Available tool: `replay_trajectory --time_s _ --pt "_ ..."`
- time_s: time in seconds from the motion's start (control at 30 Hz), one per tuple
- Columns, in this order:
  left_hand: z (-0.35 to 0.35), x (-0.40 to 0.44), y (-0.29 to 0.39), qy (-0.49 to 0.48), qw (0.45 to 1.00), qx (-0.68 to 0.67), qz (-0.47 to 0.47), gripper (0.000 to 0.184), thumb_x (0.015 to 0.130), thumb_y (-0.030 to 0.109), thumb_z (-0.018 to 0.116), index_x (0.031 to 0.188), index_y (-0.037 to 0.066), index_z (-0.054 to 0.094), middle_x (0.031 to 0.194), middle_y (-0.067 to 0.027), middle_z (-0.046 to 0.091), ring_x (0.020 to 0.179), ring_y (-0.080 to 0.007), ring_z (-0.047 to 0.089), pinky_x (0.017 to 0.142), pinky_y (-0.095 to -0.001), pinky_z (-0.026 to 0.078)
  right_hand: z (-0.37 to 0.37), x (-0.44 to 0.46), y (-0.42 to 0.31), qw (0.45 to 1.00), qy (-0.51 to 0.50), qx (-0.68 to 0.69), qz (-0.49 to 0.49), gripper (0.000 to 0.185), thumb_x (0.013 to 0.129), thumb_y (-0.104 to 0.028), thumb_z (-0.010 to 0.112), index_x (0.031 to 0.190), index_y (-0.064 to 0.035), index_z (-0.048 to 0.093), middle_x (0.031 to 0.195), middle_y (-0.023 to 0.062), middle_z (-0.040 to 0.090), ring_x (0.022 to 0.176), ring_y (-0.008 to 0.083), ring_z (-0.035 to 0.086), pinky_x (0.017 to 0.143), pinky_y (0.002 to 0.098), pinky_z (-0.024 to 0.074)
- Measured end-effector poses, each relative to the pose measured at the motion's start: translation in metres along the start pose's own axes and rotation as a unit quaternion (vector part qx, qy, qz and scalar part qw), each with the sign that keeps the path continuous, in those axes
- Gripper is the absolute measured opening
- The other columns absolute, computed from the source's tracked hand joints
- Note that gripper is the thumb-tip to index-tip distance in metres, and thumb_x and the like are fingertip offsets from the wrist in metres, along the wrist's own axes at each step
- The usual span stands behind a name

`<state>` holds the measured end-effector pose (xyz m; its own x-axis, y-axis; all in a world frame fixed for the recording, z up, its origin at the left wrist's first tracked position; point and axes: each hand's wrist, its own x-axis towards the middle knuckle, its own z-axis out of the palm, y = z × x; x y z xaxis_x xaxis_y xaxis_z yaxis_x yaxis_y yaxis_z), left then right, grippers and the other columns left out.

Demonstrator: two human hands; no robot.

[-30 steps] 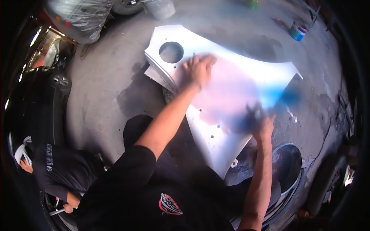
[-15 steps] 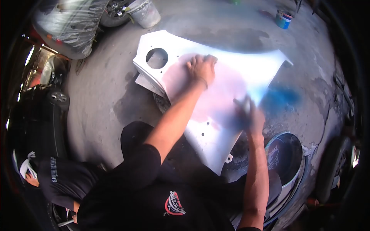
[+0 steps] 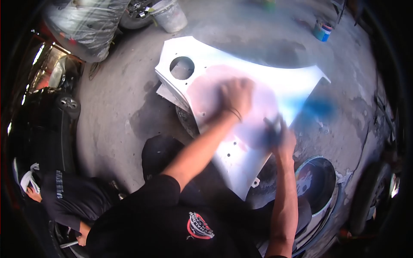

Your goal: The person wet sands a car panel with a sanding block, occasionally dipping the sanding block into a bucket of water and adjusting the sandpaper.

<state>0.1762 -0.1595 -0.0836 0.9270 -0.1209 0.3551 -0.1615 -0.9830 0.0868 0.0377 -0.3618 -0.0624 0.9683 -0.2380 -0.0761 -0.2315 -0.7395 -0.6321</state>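
A white curved panel (image 3: 254, 64) with a round hole at its upper left lies below me, a pinkish patch across its middle. My left hand (image 3: 238, 95) is on this patch, its fingers bent and blurred; whether anything is under them is hidden. Near the panel's lower right edge is my right hand (image 3: 282, 138), smeared by motion. Something dark shows at its fingers, too blurred to name. Bluish blur covers the panel and floor beside that hand.
A black tub (image 3: 317, 182) stands at the lower right, near a tire (image 3: 373, 195). Behind are a grey bucket (image 3: 170, 16), a paint can (image 3: 322, 31) and a plastic-covered object (image 3: 86, 26). Another person (image 3: 73, 195) in dark clothes is at the lower left.
My left hand has moved down and right across the pink patch from the panel's upper part. My right hand stays near the lower right edge. The camera view has shifted slightly.
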Motion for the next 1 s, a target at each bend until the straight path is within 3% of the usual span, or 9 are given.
replay_trajectory --time_s 0.13,0.27,0.37,0.53,0.67,0.8,0.83,0.87,1.0 --pt "-0.018 -0.033 0.038 0.007 0.985 -0.05 0.164 0.039 0.103 0.03 0.058 0.141 0.029 0.062 0.132 -0.0103 0.064 0.132 -0.0347 0.055 0.108 -0.0658 0.035 0.002 0.0 0.007 1.0 -0.017 0.002 0.007 0.072 0.092 -0.045 0.08 0.152 -0.0116 0.059 0.128 0.0274 0.072 0.119 0.0424 0.071 0.104 0.0485 0.0543" --pt "-0.015 0.069 -0.078 0.013 0.999 -0.008 -0.05 0.025 0.099 0.026 0.062 0.119 0.034 0.074 0.123 -0.0112 0.064 0.124 -0.0337 0.055 0.104 -0.0573 0.036 0.007 -0.007 0.011 0.997 0.038 0.047 -0.05 0.078 0.091 -0.041 0.083 0.156 -0.0084 0.054 0.127 0.0265 0.073 0.12 0.0413 0.071 0.105 0.0472 0.0539" --pt "-0.013 0.079 -0.072 0.003 0.995 0.002 -0.101 0.024 0.099 0.029 0.062 0.119 0.033 0.074 0.127 -0.0131 0.063 0.126 -0.0339 0.054 0.107 -0.0547 0.034 -0.005 -0.005 -0.007 0.992 0.012 0.112 0.06 0.073 0.086 -0.031 0.088 0.144 -0.0018 0.053 0.119 0.0223 0.073 0.111 0.0381 0.072 0.097 0.045 0.0563" --pt "-0.028 -0.018 0.038 0.065 0.981 -0.09 0.157 0.025 0.094 0.021 0.067 0.116 0.029 0.07 0.111 -0.0127 0.062 0.114 -0.035 0.058 0.096 -0.0535 0.039 0.009 0.003 0.004 0.996 0.06 0.067 0.014 0.068 0.085 -0.03 0.088 0.138 -0.0018 0.055 0.11 0.0197 0.071 0.102 0.0361 0.073 0.088 0.0464 0.0579" --pt "-0.011 0.059 0.022 -0.019 0.99 -0.094 0.105 0.019 0.098 0.024 0.064 0.113 0.03 0.073 0.111 -0.0125 0.063 0.113 -0.0347 0.057 0.097 -0.0539 0.038 0.015 -0.002 0.005 0.997 0.071 0.036 0.003 0.069 0.085 -0.031 0.088 0.139 -0.0018 0.055 0.106 0.0188 0.072 0.096 0.0351 0.074 0.08 0.0475 0.0594" --pt "-0.016 0.017 0.057 0.01 0.986 -0.118 0.116 0.019 0.097 0.022 0.066 0.113 0.028 0.073 0.111 -0.0128 0.062 0.112 -0.0348 0.057 0.095 -0.0527 0.038 0.026 0.003 0.026 0.988 0.062 0.138 0.031 0.074 0.086 -0.033 0.089 0.143 -0.0013 0.053 0.101 0.0186 0.073 0.091 0.035 0.074 0.077 0.0465 0.06" --pt "-0.021 -0.011 0.061 0.037 0.975 -0.152 0.159 0.02 0.095 0.022 0.067 0.114 0.027 0.071 0.109 -0.012 0.06 0.11 -0.0343 0.057 0.094 -0.0512 0.038 0.029 0.003 0.027 0.989 0.053 0.132 0.04 0.059 0.1 -0.046 0.062 0.135 0.0022 0.059 0.108 0.0213 0.072 0.098 0.0336 0.071 0.084 0.0448 0.0572" --pt "-0.028 -0.032 0.069 0.039 0.976 -0.145 0.16 0.019 0.095 0.022 0.068 0.112 0.026 0.071 0.107 -0.0107 0.059 0.108 -0.0337 0.057 0.093 -0.0496 0.037 0.031 0.002 0.026 0.99 0.045 0.127 0.05 0.072 0.114 -0.059 0.035 0.126 0.0056 0.064 0.115 0.0239 0.072 0.104 0.0323 0.068 0.092 0.0431 0.0543" --pt "-0.022 0.009 0.076 -0.034 0.975 -0.141 0.166 0.02 0.098 0.024 0.064 0.116 0.027 0.073 0.114 -0.0152 0.062 0.112 -0.036 0.057 0.096 -0.0535 0.038 0.033 -0.004 0.026 0.981 0.057 0.174 0.06 0.067 0.114 -0.055 0.038 0.125 0.0056 0.064 0.112 0.0248 0.071 0.104 0.0346 0.068 0.095 0.0453 0.0536"
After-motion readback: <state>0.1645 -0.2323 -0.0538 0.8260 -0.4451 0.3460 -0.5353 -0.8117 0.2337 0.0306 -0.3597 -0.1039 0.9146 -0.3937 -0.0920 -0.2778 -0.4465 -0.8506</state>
